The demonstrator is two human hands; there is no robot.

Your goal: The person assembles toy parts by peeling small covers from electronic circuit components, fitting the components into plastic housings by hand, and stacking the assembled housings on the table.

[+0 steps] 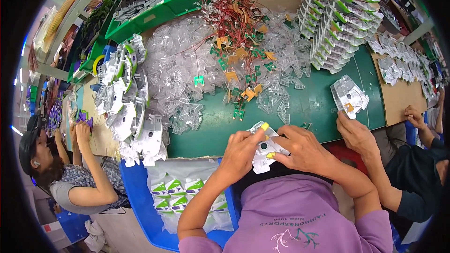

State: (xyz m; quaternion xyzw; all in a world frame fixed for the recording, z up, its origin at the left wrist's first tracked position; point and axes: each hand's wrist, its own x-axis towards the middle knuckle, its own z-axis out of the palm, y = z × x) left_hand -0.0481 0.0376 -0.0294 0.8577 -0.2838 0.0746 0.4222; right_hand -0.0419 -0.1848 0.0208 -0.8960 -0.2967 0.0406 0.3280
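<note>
Close to my body, at the table's front edge, I hold a white plastic housing (263, 163) between both hands. A dark round hole shows in its middle, and a clear piece seems to sit at its upper end. My left hand (240, 152) grips the left side, its thumb with a yellow finger cover over the top. Curled over the right side is my right hand (300, 146), its thumb, also in a yellow cover, against the housing's face. Its other fingertips are partly hidden. Beyond my hands lie clear plastic pieces (180, 65) and green circuit boards with red wires (239, 110).
Stacked white-and-green housings stand at left (124, 93) and right (344, 23). A green bin (154, 14) holds grey parts. Below the table, a blue crate (140, 211) contains white-and-green pieces. At right, a co-worker's hand (358, 133) holds another housing (348, 94); another person works at left.
</note>
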